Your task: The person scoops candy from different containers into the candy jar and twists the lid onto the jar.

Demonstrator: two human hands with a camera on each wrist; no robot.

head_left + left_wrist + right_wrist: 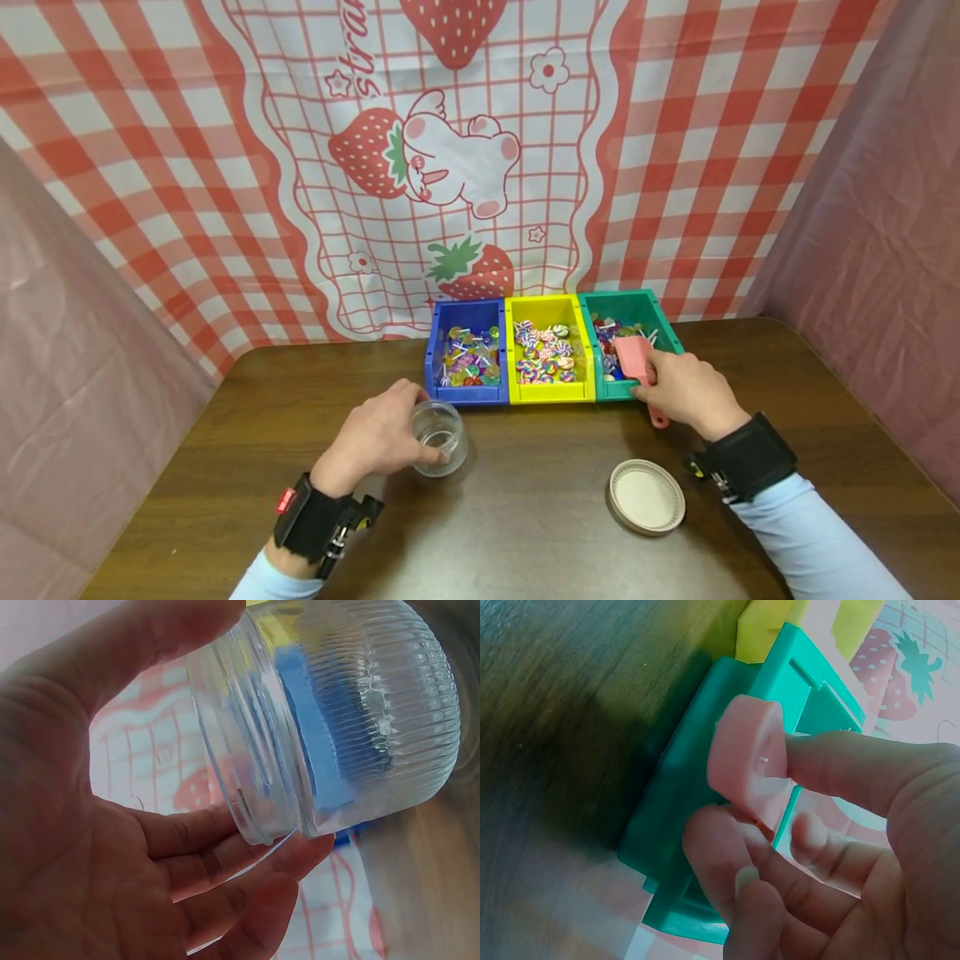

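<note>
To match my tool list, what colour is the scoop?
The scoop is pink, clearest in the head view.

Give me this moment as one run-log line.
left hand: grips clear jar | right hand: holds pink scoop at green bin | lid: off, on table

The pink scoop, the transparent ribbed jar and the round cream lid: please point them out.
Pink scoop [634,360], head view: blade.
Transparent ribbed jar [349,724], left wrist view: side wall.
Round cream lid [647,497], head view: upper face.

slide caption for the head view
Left hand grips a clear jar while the right hand holds a pink scoop at the green bin.
</note>
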